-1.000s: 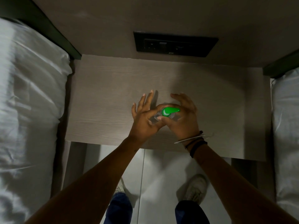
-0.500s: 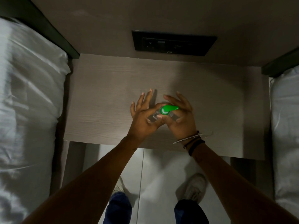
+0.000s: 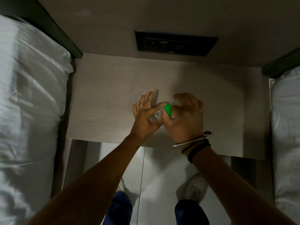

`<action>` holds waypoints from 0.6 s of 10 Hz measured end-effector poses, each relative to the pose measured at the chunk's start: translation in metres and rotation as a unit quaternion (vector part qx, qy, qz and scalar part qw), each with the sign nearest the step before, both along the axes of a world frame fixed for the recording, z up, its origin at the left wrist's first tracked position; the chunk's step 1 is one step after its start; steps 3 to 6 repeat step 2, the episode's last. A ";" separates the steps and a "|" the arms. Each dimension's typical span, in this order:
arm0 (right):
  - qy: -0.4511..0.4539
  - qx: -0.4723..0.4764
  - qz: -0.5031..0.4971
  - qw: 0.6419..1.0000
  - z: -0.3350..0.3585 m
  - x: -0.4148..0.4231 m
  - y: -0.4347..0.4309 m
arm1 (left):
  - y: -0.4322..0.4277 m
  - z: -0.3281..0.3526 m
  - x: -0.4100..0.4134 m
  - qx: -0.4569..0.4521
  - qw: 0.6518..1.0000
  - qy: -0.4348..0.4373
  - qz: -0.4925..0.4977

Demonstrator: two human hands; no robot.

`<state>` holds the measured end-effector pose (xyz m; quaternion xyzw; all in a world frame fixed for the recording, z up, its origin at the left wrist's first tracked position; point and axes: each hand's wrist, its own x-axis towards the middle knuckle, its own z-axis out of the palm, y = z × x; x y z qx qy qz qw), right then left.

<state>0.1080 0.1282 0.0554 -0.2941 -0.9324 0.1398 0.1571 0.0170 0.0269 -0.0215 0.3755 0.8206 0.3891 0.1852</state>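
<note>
Right hand grips green cap; left hand holds bottle.

Bare forearms, bracelets (silver, black), jeans

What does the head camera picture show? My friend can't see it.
Two hands hold a small clear bottle over a wooden bedside table: the left hand pinches its body, the right hand grips its green cap. White beds flank the table.

A pale wood-grain bedside table stands between two white beds, apparently bearing nothing loose.
</note>
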 end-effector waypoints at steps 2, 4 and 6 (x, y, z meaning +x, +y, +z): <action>-0.076 -0.007 -0.034 0.996 0.007 0.005 -0.004 | -0.002 -0.006 -0.002 -0.032 0.999 0.028 -0.017; -0.076 -0.007 -0.034 0.996 0.007 0.005 -0.004 | -0.002 -0.006 -0.002 -0.032 0.999 0.028 -0.017; -0.076 -0.007 -0.034 0.996 0.007 0.005 -0.004 | -0.002 -0.006 -0.002 -0.032 0.999 0.028 -0.017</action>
